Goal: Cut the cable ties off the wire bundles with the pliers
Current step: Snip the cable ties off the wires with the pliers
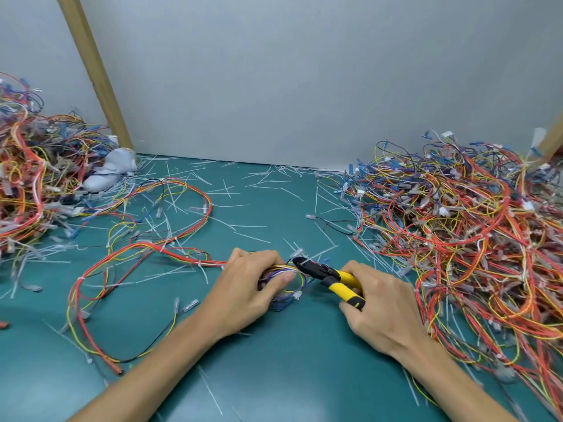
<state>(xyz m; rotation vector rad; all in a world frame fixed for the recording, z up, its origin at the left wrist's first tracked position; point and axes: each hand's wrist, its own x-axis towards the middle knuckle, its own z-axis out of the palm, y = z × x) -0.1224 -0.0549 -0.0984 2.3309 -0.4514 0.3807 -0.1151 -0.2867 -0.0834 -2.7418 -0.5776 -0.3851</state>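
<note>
Far to the left of the hands, a heap of red, orange and yellow wires (27,178) lies on the green bench (274,376). A long wire bundle (146,248) loops across the bench from there into the left hand (253,287). This hand is curled round the bundle's gathered end, with the thumb pressed across the yellow and blue strands. Just to its right are the pliers (329,277), their black tip set against the bundle beside the thumb; whether the tip has a tie in it is too small to tell. The right hand (380,303) grips the yellow handles, fingers wrapped round them. Pale cut ties (243,208) lie scattered beyond both hands. A second, larger heap of wires (472,223) lies right of the right hand.
</note>
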